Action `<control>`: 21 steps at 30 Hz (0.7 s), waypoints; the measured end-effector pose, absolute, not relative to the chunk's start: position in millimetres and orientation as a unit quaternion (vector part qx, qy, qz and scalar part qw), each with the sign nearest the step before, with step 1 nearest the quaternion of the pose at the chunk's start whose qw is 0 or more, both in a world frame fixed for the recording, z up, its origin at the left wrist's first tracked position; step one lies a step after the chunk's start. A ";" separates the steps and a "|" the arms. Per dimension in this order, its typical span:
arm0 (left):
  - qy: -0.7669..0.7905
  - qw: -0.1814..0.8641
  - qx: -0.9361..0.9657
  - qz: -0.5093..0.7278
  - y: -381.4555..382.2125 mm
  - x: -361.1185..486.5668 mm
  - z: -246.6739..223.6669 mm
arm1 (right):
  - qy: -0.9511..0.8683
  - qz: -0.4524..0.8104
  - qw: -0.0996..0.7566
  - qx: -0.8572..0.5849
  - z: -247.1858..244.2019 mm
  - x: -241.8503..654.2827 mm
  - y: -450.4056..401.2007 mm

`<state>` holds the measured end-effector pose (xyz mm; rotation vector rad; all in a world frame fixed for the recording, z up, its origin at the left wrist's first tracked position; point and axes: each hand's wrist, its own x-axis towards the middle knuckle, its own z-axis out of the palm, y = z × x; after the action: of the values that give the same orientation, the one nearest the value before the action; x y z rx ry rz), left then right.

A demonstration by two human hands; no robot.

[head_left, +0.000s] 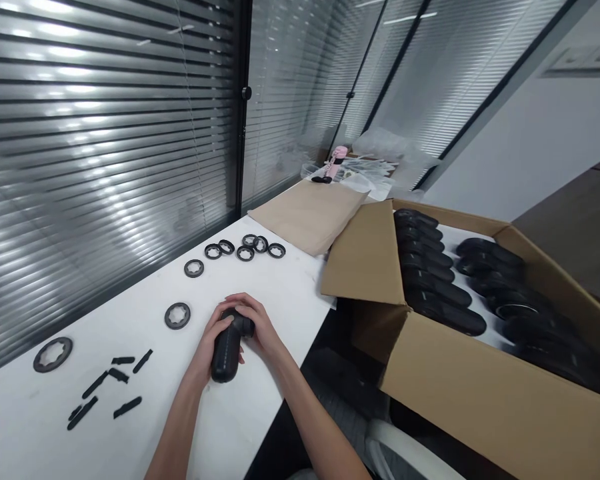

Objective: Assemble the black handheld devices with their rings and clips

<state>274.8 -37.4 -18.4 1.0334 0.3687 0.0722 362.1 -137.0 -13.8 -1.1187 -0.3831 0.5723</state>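
Left hand [211,339] and right hand [263,324] both closed on black handheld unit [226,353], 2-hand hold stable. Black toothed rings [168,316] sit clear.

So the camera's riding on the person's head, pointing forward and down over a white desk [30,427], and it's hanging pretty close above the left hand [207,343] and right hand [263,327]. It's also taking in window blinds [105,167] on the left and an open cardboard box [480,400] on the right.
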 end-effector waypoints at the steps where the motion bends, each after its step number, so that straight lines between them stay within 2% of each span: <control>1: 0.175 0.852 0.491 0.033 -37.3 274.9 -18.1 | -0.167 0.274 0.797 -0.512 -14.1 362.3 -136.9; 10: 0.172 0.841 0.511 0.043 -40.6 276.4 -16.4 | -0.095 0.318 0.827 -0.454 -20.1 364.7 -134.9; 21: 0.174 0.847 0.500 0.051 -39.6 276.9 -19.4 | -0.135 0.284 0.817 -0.484 -28.2 361.3 -130.5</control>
<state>276.9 -39.6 -19.4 1.0552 0.3677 0.1080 361.3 -130.5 -28.2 -1.0324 -0.2868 0.6051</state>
